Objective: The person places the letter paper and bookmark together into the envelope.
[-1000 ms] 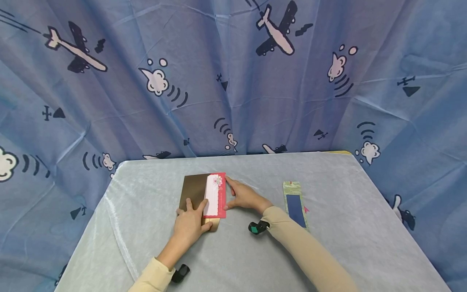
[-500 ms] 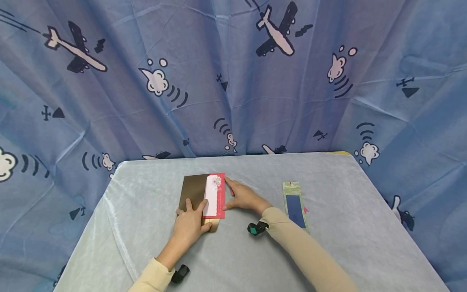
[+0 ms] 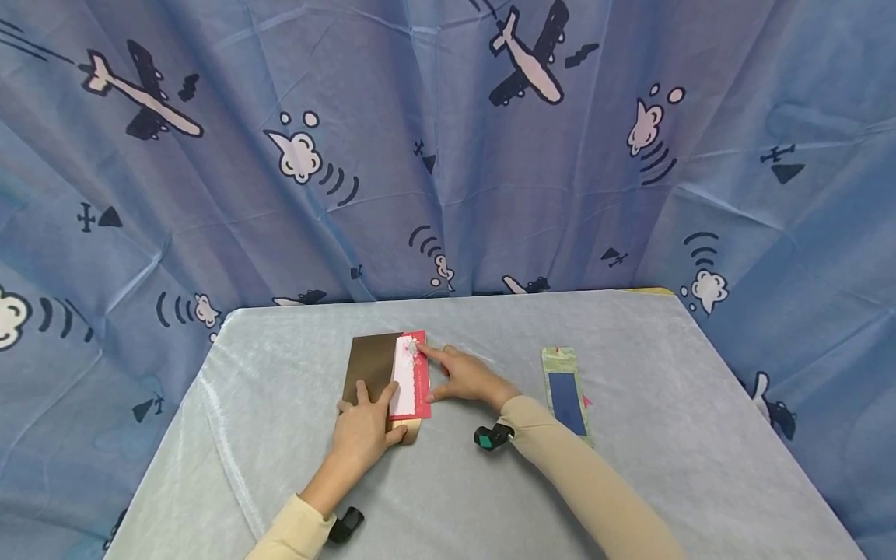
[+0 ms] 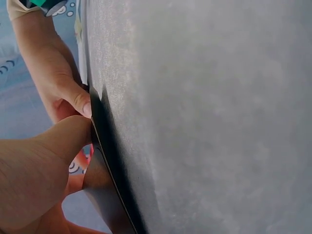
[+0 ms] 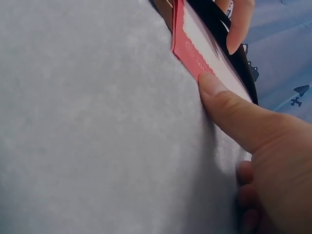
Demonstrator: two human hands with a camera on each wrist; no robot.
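A flat dark brown folder-like piece lies on the table, with a tan strip showing at its near end. On its right side lies a red and white card with a flower print. My left hand rests on the brown piece with fingers spread, its index fingertip at the card's left edge. The thumb lies by the near edge. My right hand touches the card: the index fingertip is on its upper part, the thumb against its right edge. The brown piece's underside is hidden.
To the right on the grey cloth-covered table lies a long green flat piece with a dark blue panel and a small pink tip beside it. A blue curtain printed with airplanes hangs behind the table's far edge.
The card has slid slightly left over the brown piece. My right index finger has moved from the card's right edge onto its upper face. The left hand has stayed in place.
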